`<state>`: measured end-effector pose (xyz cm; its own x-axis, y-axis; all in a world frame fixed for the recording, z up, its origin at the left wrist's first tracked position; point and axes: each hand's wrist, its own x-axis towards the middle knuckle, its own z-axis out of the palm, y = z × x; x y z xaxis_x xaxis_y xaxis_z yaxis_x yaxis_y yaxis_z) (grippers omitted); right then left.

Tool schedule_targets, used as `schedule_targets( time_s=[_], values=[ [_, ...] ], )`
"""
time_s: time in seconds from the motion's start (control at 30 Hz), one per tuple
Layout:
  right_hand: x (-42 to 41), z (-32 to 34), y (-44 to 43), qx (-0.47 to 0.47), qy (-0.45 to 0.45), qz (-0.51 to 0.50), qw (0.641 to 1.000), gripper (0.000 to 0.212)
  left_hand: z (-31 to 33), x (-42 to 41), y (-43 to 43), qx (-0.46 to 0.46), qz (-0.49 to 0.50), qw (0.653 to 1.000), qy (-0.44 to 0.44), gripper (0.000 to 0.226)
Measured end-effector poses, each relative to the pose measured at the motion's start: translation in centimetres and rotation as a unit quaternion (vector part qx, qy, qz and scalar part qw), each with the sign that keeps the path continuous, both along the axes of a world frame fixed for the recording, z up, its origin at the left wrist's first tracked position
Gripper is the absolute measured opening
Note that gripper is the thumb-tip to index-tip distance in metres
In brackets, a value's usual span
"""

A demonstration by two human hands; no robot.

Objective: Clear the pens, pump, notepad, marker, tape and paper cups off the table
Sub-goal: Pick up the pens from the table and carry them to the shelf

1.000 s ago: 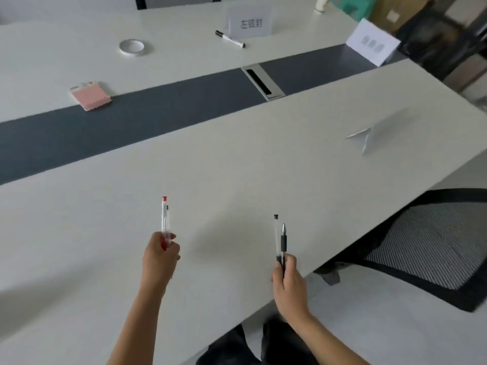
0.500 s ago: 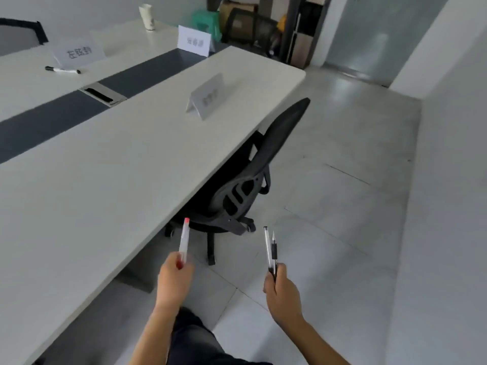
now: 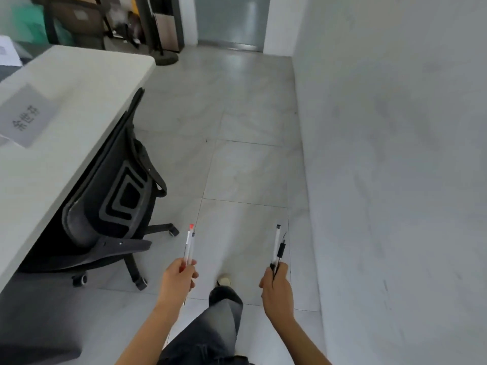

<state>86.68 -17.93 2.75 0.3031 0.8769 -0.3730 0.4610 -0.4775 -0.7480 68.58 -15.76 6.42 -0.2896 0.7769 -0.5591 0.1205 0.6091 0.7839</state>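
While both hands carry pens upright over the tiled floor point(image 3: 245, 167), the table point(image 3: 79, 83) lies to the left with a black office chair point(image 3: 118, 196) pushed against its edge and a name card point(image 3: 25, 117) on top. The step looks like a walk to wherever the pens get dropped, though no such place shows. The left hand point(image 3: 179, 279) pinches a red-capped pen point(image 3: 189, 246) near its lower end between thumb and curled fingers, with a second slim barrel seemingly alongside. The right hand point(image 3: 276, 288) curls round the lower ends of a clear pen point(image 3: 276, 243) and a black pen point(image 3: 281, 250). A grip this low leaves the long barrels free to swing, so a firm pinch should serve, with the hands kept clear of the chair and the right-hand wall point(image 3: 395, 154).
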Motion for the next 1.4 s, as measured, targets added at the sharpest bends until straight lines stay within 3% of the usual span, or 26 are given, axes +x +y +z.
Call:
schedule_targets(
  time_s=[0.23, 0.57, 0.83, 1.13, 1.27, 1.4],
  values=[
    [4.8, -0.6, 6.5, -0.024, -0.022, -0.041, 0.999, 0.02, -1.2, 3.1, 9.9, -0.001, -0.007, 1.0, -0.012, 0.017],
    [9.0, 0.7, 24.3, 0.028, -0.002, -0.088, 0.996, 0.024, -0.1, 7.3, 30.1, 0.067, -0.05, 0.996, -0.017, 0.016],
    [14.5, -0.2, 33.5, -0.018, -0.025, -0.077, 0.997, 0.024, -1.9, 15.0, 37.2, -0.006, -0.106, 0.994, -0.016, 0.021],
    [22.1, 2.2, 51.9, 0.061, 0.016, 0.002, 0.998, 0.019, 0.1, 21.5, 49.9, 0.04, -0.002, 0.999, 0.023, 0.023],
    [21.0, 1.3, 55.9, 0.031, 0.02, 0.093, 0.995, 0.014, -0.4, 21.7, 52.1, 0.005, 0.024, 0.998, 0.054, 0.022],
    [19.4, 0.3, 60.2, 0.006, -0.005, 0.179, 0.984, 0.004, -1.1, 18.8, 54.8, -0.018, 0.124, 0.991, 0.035, 0.018]
  ],
)
